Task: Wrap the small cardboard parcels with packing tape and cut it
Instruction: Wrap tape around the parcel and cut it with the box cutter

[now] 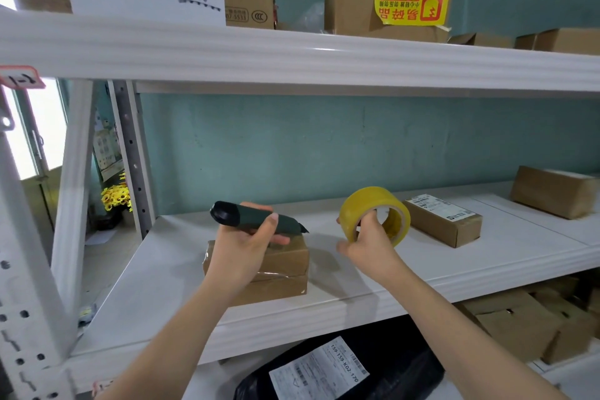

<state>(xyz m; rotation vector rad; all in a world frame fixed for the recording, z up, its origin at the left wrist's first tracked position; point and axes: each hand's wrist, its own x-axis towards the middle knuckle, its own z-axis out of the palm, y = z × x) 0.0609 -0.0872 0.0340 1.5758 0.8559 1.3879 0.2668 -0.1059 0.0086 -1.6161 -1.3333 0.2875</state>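
Note:
A small cardboard parcel (279, 273), with clear tape around its left end and middle, lies on the white shelf (324, 299). My left hand (242, 250) is above it, shut on a dark green utility knife (256, 219) whose tip points right over the parcel's top. My right hand (367, 242) holds a yellow roll of packing tape (375, 214) upright in the air to the right of the parcel, fingers through its core. No strip of tape is visible between roll and parcel.
A second small parcel with a white label (443, 219) lies right of the roll, a third box (552, 190) farther right. Larger cartons stand on the upper shelf (292, 55). A black mail bag (341, 370) and boxes lie below.

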